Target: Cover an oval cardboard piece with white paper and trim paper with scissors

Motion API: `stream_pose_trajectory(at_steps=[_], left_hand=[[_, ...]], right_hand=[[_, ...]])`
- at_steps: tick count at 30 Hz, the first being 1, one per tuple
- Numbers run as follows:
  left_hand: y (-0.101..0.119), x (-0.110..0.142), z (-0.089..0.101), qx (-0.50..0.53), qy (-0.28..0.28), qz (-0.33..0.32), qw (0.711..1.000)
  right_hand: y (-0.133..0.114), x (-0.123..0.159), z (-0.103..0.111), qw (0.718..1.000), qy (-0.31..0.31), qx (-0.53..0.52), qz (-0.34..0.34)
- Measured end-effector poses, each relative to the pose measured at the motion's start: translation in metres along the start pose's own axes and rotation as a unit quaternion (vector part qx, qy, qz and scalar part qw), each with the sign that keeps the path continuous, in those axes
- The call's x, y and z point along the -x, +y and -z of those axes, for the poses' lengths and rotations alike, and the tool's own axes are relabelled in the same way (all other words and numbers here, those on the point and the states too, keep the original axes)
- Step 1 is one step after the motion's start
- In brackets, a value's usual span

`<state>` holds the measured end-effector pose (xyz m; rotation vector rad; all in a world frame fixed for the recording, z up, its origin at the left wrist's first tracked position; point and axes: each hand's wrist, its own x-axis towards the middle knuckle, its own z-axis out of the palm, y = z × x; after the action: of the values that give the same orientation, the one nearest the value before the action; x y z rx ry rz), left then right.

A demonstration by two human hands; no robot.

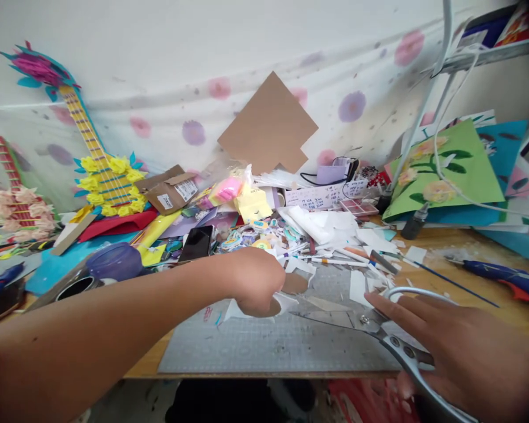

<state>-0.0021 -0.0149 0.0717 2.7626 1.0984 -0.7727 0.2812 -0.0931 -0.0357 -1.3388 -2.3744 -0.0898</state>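
Note:
My left hand [260,279] reaches in from the left with its fingers curled closed over a brown-and-white piece of paper [294,283]. Its fingertips are mostly hidden from this angle. White paper edges show around the hand, just above a grey cutting mat [220,349]. On the right, my right hand [458,338] grips a large pair of metal scissors [365,320] by the handles. The scissor blades point left toward the paper and are slightly parted, with their tips a little short of it.
Paper scraps, stickers and pens [335,261] heap up behind the mat. A dark phone [197,242] and purple bowl [114,260] lie left. A blue glue gun [502,276] is at right. Paper guitars [114,185] and brown cardboard [268,126] stand at the back.

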Motion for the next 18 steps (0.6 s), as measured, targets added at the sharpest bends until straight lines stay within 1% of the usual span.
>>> stream_pose_trajectory(at_steps=[3,4,7,11,18], left_hand=[[0.007,-0.006,0.003,-0.038,-0.043,0.000,0.998],[0.010,-0.008,0.004,-0.050,-0.056,-0.002,0.997],[0.016,-0.013,0.006,-0.083,-0.083,-0.005,0.993],[0.021,-0.016,0.009,-0.117,-0.103,-0.004,0.988],[0.027,-0.014,0.013,-0.143,-0.118,-0.010,0.983]], right_hand=[[-0.006,-0.001,0.002,0.989,-0.054,0.118,0.069],[-0.008,-0.001,0.004,0.987,-0.057,0.133,0.073],[-0.013,-0.002,0.008,0.985,-0.046,0.143,0.079],[-0.018,-0.002,0.010,0.984,-0.028,0.155,0.087],[-0.022,0.000,0.009,0.983,-0.038,0.156,0.091]])
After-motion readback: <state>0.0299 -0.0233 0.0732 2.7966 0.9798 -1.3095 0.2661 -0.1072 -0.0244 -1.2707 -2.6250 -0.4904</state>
